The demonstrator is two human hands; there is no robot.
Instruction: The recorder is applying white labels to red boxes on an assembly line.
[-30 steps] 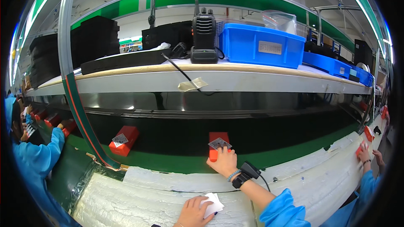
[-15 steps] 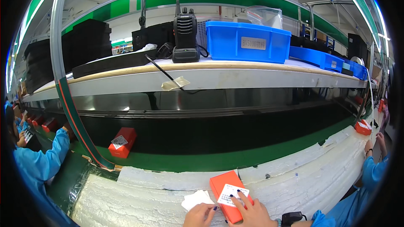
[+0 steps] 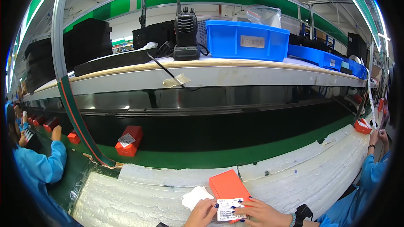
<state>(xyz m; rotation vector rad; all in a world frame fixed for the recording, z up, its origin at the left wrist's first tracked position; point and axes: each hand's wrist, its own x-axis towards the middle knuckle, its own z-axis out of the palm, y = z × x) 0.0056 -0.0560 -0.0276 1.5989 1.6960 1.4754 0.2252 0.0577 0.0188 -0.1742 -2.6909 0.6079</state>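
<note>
A red box (image 3: pixel 227 185) lies on the padded bench in front of me. Over its near end is a white printed label (image 3: pixel 229 209), tilted toward me. My left hand (image 3: pixel 203 212) pinches the label at its left edge. From the other side my right hand (image 3: pixel 263 212) grips the label's right part, with dark-nailed fingers over its face. Beside the box, just beyond my left hand, lie some blank white slips (image 3: pixel 197 196). The near end of the box is mostly hidden by the label and my right hand.
A green conveyor belt (image 3: pixel 176 155) runs beyond the bench, carrying a red box (image 3: pixel 129 141) with a label. Co-workers in blue sleeves sit left (image 3: pixel 40 164) and right (image 3: pixel 372 172). Above, a shelf (image 3: pixel 235 75) holds a walkie-talkie (image 3: pixel 186 35) and a blue bin (image 3: pixel 247 40).
The label has moved toward me, down the red box, with both hands on it. On the belt, the red box has shifted slightly right, and another appears behind the post.
</note>
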